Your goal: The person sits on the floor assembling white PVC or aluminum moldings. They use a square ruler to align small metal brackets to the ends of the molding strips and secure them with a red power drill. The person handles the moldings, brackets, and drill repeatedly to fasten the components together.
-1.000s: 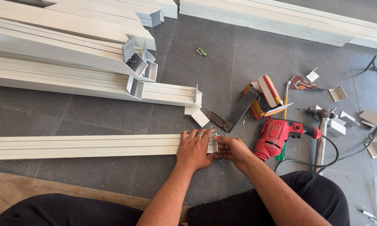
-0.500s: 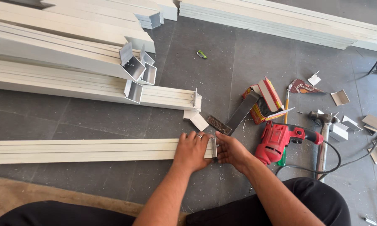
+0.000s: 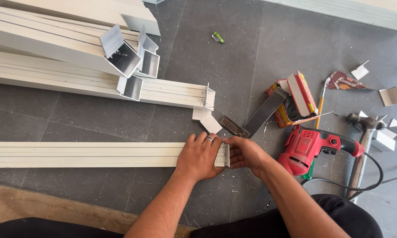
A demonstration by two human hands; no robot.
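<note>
A long white aluminium profile lies flat on the grey floor, running left to right. My left hand, with a ring on one finger, presses down on its right end. My right hand holds a small white bracket piece against the end face of that profile, fingers curled around it. A metal try square lies just beyond my hands, and a red electric drill rests right of my right hand.
Stacked white hollow profiles fill the upper left. A red and yellow box, a hammer, small white brackets, a green object and the drill's black cord lie on the floor. More profiles cross the top right.
The view has come much closer to the hands and profile end. Both hands stay at the profile's right end, the right hand still at the end piece.
</note>
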